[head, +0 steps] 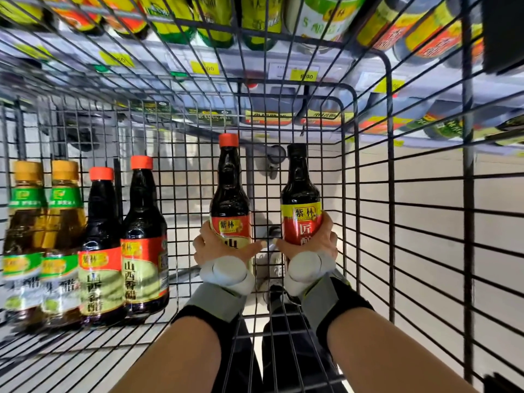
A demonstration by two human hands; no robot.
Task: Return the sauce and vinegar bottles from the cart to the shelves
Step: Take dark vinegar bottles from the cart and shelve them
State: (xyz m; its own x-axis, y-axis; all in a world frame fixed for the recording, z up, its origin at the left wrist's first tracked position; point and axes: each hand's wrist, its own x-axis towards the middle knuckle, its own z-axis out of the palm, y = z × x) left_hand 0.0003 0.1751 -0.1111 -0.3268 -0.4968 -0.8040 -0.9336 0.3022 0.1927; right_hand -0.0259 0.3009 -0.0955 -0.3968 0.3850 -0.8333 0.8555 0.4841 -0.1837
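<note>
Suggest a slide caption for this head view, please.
In the wire cart, the left hand grips an orange-capped bottle, the right hand a black-capped bottle; four bottles stand at left.

four bottles (pixel 99 251) stand in the cart (pixel 391 222), left of two others (pixel 230 194).

blurred yellow price tags (pixel 204 68) sit along the front edge of the shelf (pixel 158 55); pale grey floor (pixel 431 228) on the right; dark trouser legs (pixel 286 330) low centre.
</note>
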